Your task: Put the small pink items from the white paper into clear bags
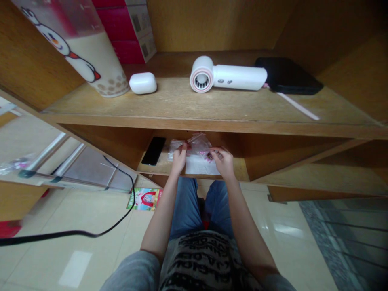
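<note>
On the lower shelf (163, 169), left hand (179, 158), right hand (222, 162), grips clamped on clear plastic bag (197, 142)

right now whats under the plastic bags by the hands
A white sheet lies beneath the clear plastic bags on the wooden shelf. The left hand and right hand hide parts, so what's below them can't be seen.
</note>
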Motion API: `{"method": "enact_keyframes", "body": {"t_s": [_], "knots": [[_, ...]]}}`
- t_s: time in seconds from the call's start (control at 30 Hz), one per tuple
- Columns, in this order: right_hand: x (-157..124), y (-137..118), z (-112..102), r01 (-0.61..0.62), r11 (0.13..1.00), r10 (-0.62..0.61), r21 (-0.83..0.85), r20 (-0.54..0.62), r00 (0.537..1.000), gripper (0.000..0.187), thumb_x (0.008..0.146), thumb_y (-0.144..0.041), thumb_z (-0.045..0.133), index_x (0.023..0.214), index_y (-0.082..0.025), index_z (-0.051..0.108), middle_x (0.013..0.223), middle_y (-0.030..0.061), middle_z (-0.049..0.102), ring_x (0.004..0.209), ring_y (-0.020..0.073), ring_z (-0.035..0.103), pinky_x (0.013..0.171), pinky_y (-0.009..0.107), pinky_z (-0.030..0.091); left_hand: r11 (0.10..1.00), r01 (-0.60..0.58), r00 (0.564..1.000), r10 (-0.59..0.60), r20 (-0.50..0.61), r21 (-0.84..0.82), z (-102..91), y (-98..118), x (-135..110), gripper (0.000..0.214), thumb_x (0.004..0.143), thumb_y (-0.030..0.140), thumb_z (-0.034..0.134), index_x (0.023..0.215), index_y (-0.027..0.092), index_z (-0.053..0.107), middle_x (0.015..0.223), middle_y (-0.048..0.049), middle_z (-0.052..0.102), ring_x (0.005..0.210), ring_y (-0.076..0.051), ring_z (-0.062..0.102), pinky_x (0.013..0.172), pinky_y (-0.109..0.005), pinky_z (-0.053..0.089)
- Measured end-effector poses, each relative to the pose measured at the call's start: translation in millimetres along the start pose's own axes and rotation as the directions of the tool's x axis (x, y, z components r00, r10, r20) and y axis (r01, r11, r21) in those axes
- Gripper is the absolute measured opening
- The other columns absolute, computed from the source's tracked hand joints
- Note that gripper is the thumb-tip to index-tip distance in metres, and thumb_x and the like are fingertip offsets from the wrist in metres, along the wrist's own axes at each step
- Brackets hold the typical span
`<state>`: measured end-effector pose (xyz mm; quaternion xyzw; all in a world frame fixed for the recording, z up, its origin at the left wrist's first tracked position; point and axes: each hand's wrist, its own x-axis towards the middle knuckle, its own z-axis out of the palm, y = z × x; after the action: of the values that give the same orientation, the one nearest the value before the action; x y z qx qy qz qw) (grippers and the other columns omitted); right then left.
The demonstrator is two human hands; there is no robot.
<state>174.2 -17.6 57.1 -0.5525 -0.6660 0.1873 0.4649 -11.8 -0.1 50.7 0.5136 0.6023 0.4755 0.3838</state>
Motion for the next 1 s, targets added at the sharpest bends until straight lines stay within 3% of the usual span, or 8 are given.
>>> {"method": "enact_keyframes", "body": {"t_s": [0.07,0.13,0.2,0.3,0.47,0.63,0.8,1.0], "knots": [[-10.9,-0.4,-7.3,0.002,0.999,-0.002,0.049,0.008,1.0,0.027,0.085,-0.04,0.05,0.087,-0.02,0.068,0.085,0.0049,0.066,0.071,0.0153,0.058,0.066,0.027,0.045,0.964,0.143,0.989,-0.13,0.075,-0.222,6.7,1.4,-6.4,0.052,0.085,0.058,0.035,0.08,0.013,0.062,0.07,-0.0065,0.065,0.057,-0.014,0.06,0.051,-0.023,0.042],[-18.9,0.8,-12.7,-0.007,0.997,0.004,0.079,0.038,0.999,0.026,0.085,-0.039,0.049,0.088,-0.02,0.067,0.086,0.005,0.065,0.075,0.016,0.058,0.066,0.027,0.046,0.929,0.174,0.982,-0.14,0.125,-0.326,11.0,1.7,-12.6,0.044,0.08,0.056,0.048,0.074,0.014,0.06,0.059,-0.0016,0.06,0.051,-0.01,0.055,0.046,-0.019,0.036],[-23.7,2.9,-16.5,-0.015,0.995,0.008,0.095,0.072,0.997,0.027,0.087,-0.038,0.047,0.088,-0.02,0.067,0.088,0.0054,0.064,0.08,0.017,0.058,0.067,0.027,0.046,0.93,0.132,0.983,-0.08,0.162,-0.343,12.0,2.4,-18.3,0.035,0.074,0.049,0.059,0.074,0.014,0.061,0.059,0.0008,0.06,0.05,-0.008,0.053,0.047,-0.018,0.035],[-26.2,5.5,-19.4,-0.036,0.997,0.03,0.063,0.096,0.995,0.026,0.087,-0.036,0.046,0.091,-0.021,0.067,0.092,0.0063,0.063,0.084,0.018,0.058,0.067,0.028,0.046,0.948,0.104,0.978,-0.042,0.203,-0.302,8.9,4.6,-24.2,0.031,0.073,0.045,0.062,0.078,0.015,0.063,0.065,0.0001,0.064,0.054,-0.009,0.056,0.049,-0.018,0.037],[-24.6,-2.1,-18.0,-0.12,0.993,0.12,0.012,-0.045,0.992,0.024,0.081,-0.035,0.052,0.093,-0.02,0.067,0.09,0.0066,0.061,0.075,0.0161,0.056,0.061,0.027,0.045,0.941,0.13,0.98,-0.075,0.183,-0.311,4.7,10.9,-26.7,0.033,0.073,0.045,0.061,0.085,0.014,0.062,0.076,-0.0043,0.069,0.059,-0.011,0.062,0.053,-0.02,0.043],[-24.2,-25.9,-9.7,-0.148,0.971,0.126,0.19,0.119,0.985,0.026,0.079,-0.04,0.057,0.088,-0.018,0.067,0.078,0.0042,0.066,0.063,0.0134,0.056,0.057,0.025,0.045,0.968,-0.051,0.981,0.095,0.17,-0.246,10.4,26.3,-35.9,0.028,0.076,0.04,0.061,0.087,0.014,0.064,0.085,-0.0072,0.071,0.072,-0.014,0.065,0.069,-0.026,0.051],[-23.7,-38.7,-3.7,-0.218,0.926,0.215,0.309,0.045,0.976,0.03,0.078,-0.043,0.057,0.089,-0.017,0.067,0.085,0.0065,0.069,0.068,0.0152,0.061,0.061,0.026,0.048,0.96,-0.281,0.939,0.275,0.208,-0.003,16.3,40.8,-51.0,0.024,0.082,0.031,0.056,0.097,0.017,0.067,0.098,-0.0075,0.07,0.086,-0.016,0.065,0.077,-0.028,0.051],[-24.3,-31.2,-4.2,-0.245,0.899,0.25,0.362,0.036,0.968,0.03,0.075,-0.045,0.061,0.084,-0.017,0.066,0.08,0.0061,0.069,0.067,0.0164,0.063,0.064,0.029,0.052,0.899,-0.427,0.87,0.378,0.316,0.099,14.5,42.4,-56.6,0.027,0.083,0.029,0.055,0.107,0.019,0.064,0.11,-0.0079,0.066,0.102,-0.019,0.061,0.092,-0.034,0.046]]}}
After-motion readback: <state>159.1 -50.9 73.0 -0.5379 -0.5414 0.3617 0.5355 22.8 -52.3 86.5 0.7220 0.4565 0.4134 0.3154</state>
